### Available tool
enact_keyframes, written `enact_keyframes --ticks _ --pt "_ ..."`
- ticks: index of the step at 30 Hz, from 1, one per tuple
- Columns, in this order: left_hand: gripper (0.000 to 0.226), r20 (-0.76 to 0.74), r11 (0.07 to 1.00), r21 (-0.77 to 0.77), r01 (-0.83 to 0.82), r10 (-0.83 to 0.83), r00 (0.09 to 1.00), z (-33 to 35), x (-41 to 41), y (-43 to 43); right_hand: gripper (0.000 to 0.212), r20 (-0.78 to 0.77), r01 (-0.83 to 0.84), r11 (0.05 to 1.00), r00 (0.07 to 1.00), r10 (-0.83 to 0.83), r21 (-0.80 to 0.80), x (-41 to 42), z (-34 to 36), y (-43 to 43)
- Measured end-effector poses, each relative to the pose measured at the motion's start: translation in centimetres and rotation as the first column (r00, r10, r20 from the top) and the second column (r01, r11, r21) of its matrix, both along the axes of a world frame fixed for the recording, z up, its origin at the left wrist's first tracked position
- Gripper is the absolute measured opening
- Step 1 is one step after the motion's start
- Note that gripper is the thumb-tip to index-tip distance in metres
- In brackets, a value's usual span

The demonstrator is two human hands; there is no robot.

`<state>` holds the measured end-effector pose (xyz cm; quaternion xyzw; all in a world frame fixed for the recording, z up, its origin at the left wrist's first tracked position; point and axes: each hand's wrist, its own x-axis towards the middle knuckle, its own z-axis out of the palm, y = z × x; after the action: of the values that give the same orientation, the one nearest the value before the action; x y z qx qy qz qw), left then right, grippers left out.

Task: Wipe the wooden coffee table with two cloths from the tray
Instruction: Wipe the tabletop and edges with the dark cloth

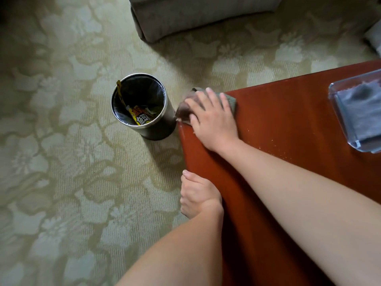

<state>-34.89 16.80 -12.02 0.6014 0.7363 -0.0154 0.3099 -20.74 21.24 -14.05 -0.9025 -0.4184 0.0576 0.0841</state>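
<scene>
Plainly, the right hand (212,118) pressed one cloth (229,101) flat-fingered on the desk (288,120) corner, overhanging beside the bin (158,131); the left hand (198,195) curled at the edge, grip unclear. Pushed outward, the cloth might slip off, scattering crumbs (273,139) onto the carpet (72,141), missing the bin.

Two cloths (231,101) (365,118), one tray (332,93), one bin (158,131)

A round metal waste bin (158,131), lined with a plastic bag and holding yellow snack wrappers (142,120), stands upright on pale green floral carpet (61,141), just left of the fingers (203,99) of the right hand (214,120) and not touching them. Well beyond those fingers, the beige upholstered base of a sofa or armchair (195,15) rests on the same carpet.
</scene>
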Motion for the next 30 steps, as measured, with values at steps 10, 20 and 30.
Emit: enact_keyframes --ticks 10,20,30 --pt "0.055 -0.012 0.999 -0.026 0.021 -0.021 1.0 -0.2 -0.2 0.0 0.047 -0.021 -0.538 0.843 0.843 0.538 -0.002 -0.3 0.3 -4.3" --pt "0.052 0.014 0.998 -0.062 0.019 -0.018 1.0 -0.4 -0.3 0.2 0.046 0.074 -0.586 0.81 0.806 0.587 -0.029 3.0 -0.1 -1.3" --pt "0.055 -0.005 0.996 -0.079 0.041 -0.042 0.999 -0.5 -0.4 0.3 0.065 -0.055 -0.185 0.968 0.982 0.178 -0.171 4.8 1.2 0.4"
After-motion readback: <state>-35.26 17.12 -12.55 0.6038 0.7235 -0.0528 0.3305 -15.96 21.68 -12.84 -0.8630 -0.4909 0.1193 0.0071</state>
